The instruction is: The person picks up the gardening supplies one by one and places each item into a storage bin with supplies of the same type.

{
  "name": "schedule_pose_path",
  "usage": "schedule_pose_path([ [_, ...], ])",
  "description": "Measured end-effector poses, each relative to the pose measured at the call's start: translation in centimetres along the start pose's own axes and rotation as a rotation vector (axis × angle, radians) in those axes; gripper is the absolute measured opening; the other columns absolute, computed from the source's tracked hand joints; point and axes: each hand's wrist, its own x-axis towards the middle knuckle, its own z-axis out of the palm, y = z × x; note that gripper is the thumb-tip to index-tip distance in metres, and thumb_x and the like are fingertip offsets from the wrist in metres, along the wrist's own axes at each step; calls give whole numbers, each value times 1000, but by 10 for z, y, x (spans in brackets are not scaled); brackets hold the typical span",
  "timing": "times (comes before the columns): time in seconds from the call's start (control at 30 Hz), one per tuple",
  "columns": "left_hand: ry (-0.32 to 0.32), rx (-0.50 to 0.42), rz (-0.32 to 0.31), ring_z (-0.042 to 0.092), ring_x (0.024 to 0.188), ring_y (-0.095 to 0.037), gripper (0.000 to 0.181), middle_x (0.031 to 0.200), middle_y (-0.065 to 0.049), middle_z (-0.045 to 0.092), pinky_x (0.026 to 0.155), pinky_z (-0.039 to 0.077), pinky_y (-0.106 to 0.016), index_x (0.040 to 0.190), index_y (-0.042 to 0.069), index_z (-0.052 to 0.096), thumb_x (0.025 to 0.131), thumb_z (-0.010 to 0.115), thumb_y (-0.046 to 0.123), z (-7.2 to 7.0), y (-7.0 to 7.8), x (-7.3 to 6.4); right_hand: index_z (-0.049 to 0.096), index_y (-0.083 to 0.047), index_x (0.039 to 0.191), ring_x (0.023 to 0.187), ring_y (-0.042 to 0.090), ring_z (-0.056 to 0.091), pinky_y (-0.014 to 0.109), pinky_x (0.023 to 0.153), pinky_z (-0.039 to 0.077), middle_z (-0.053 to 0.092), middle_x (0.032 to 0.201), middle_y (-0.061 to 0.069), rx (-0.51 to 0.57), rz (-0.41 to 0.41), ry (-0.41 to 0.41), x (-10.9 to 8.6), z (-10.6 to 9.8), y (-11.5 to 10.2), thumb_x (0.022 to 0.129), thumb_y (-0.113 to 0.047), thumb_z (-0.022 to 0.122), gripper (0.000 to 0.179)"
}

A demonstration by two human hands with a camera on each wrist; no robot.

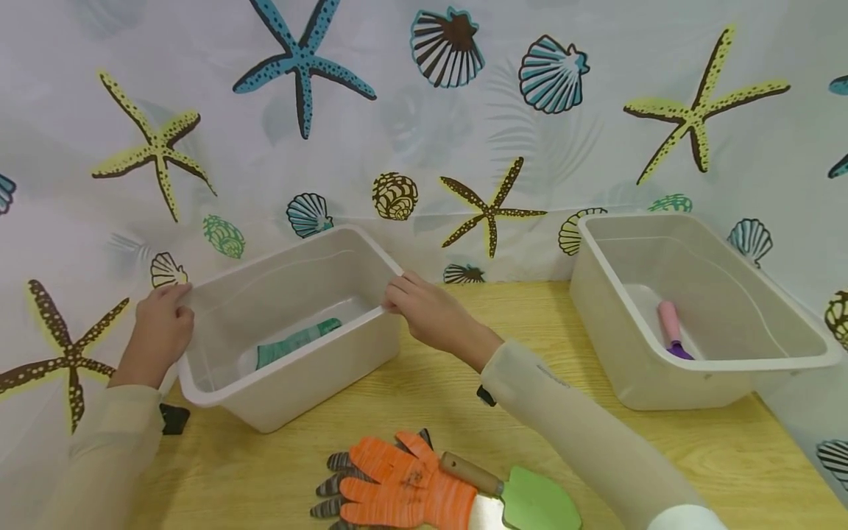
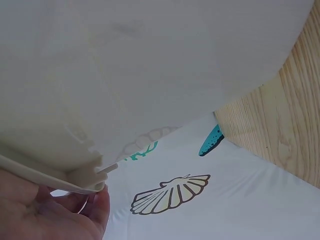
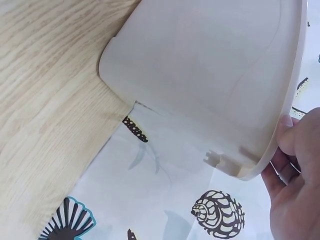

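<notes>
Closest to the person, an orange glove (image 1: pixel 404 489) lies on the desk (image 1: pixel 258 482), with a gray striped glove (image 1: pixel 328 508) poking out from under it. A trowel (image 1: pixel 533 497) with a green blade lies beside them, and its wooden handle rests on the orange glove.

Two arms in pale sleeves (image 1: pixel 576 434) reach forward over the desk. The left arm comes up from the bottom left corner. The right arm comes in from the bottom right and slants up to the left, passing between two bins.

The left hand (image 1: pixel 162 331) is bent round the rim at the left end of a long, pale bin (image 1: pixel 314 386), with its fingers curled under the edge. The right hand (image 1: pixel 427 313) pinches the rim at the other end, its thumb on one side and its fingers on the other. So the bin sits between the two hands, on the left part of the desk, turned at a slant. Inside lies a green thing (image 1: pixel 298 342), too hard to name.

Over on the right is another pale bin (image 1: pixel 609 346). It holds a tool with a pink handle (image 1: pixel 670 324) and a purple part, mostly hidden.

Behind everything hangs a white sheet (image 1: pixel 430 140) with starfish and seashells on it.
</notes>
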Motion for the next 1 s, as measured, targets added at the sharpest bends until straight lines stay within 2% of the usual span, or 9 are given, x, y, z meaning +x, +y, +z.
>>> schedule_pose_path([
  [0.23,-47,-20,62,23,117,-52,45,128,-33,30,94,21,-59,130,-8,35,87,29,5,2,0,2,53,-13,86,81,13,43,21,76,37,50,85,-3,41,10,70,-17,-1,-13,88,-7,51,6],
  [0.4,-24,-40,127,27,116,-50,43,125,-31,35,96,19,-58,126,-9,40,86,31,3,3,-2,3,55,-13,88,83,13,44,20,77,37,52,87,-3,85,6,98,-25,-3,-21,89,-9,51,6],
  [0.57,-17,-79,177,30,116,-49,43,124,-31,38,94,22,-58,125,-8,42,85,33,1,3,0,4,56,-14,88,83,12,45,20,77,37,52,88,-5,129,23,106,-32,-5,-25,89,-11,51,5],
  [0.73,-67,-86,192,30,115,-48,43,126,-30,36,91,25,-59,128,-7,40,86,33,2,4,3,6,57,-13,89,82,12,45,21,76,37,52,88,-4,133,31,117,-41,-6,-32,88,-12,52,4],
  [1.0,-124,-70,204,28,116,-49,42,130,-28,33,89,25,-62,129,-4,39,88,32,4,5,9,5,56,-11,88,80,14,44,23,73,37,52,86,-2,107,-14,155,-52,-14,-46,89,-11,52,4],
])
